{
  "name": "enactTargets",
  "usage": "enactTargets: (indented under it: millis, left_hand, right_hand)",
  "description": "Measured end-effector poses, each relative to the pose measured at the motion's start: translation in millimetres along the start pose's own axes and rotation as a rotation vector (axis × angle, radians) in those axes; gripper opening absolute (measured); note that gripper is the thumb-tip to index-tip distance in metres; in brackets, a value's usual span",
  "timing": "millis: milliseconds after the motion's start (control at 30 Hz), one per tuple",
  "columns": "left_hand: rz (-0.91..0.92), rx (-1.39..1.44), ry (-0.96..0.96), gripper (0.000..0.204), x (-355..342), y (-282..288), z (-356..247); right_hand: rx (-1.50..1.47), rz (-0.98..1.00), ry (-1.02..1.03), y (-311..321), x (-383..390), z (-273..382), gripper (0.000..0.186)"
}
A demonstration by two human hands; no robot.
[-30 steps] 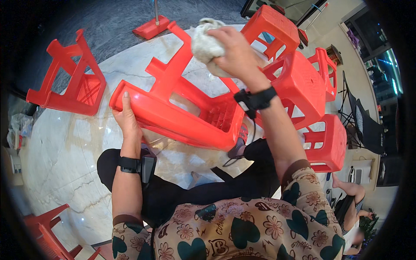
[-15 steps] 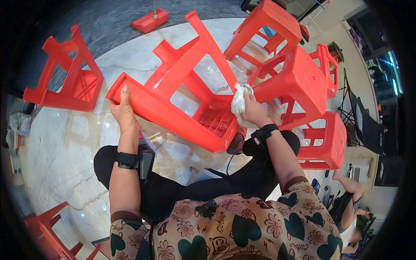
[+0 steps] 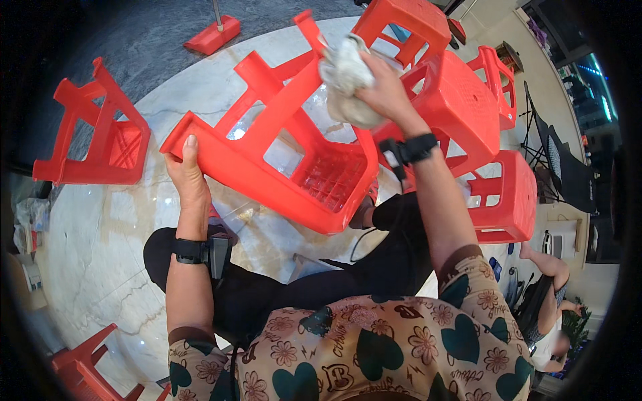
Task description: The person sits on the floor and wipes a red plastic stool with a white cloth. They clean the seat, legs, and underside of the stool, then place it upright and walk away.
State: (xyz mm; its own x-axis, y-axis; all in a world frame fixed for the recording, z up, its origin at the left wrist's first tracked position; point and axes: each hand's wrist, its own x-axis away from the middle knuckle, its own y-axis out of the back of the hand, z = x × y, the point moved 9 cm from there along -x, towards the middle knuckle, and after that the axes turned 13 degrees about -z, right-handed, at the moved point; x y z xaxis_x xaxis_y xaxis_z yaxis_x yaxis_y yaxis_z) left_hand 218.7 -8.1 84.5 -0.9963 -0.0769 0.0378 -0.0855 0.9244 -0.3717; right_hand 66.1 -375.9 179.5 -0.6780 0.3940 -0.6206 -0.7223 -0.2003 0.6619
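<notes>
Red plastic stool (image 3: 267, 182) tilts at the centre of my frame, underside showing.
Another red stool (image 3: 126, 147) sits at upper left. I have the left hand (image 3: 186, 170), left of centre, clamped on a leg end (image 3: 179, 132); the right hand (image 3: 388, 90), upper centre, grips a white cloth (image 3: 349, 73) overlapping another leg (image 3: 309, 30), contact unclear to me.

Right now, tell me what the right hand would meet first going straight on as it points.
Past the crumpled white cloth it holds, the right hand would probably meet the tilted red plastic stool's leg; whether cloth and leg already touch is unclear.
</notes>
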Motion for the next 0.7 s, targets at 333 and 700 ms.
enactTargets:
  millis: [333, 700]
  left_hand:
    - [-0.036, 0.020, 0.046, 0.050, -8.8, 11.6, 5.0]
    - [-0.172, 0.029, 0.046, 0.049, -22.2, 25.4, 7.4]
  right_hand:
    - [-0.036, 0.242, 0.031, -63.9, 82.4, 189.2, 0.084]
    - [-0.284, 0.654, 0.201, -54.6, 191.1, 172.9, 0.069]
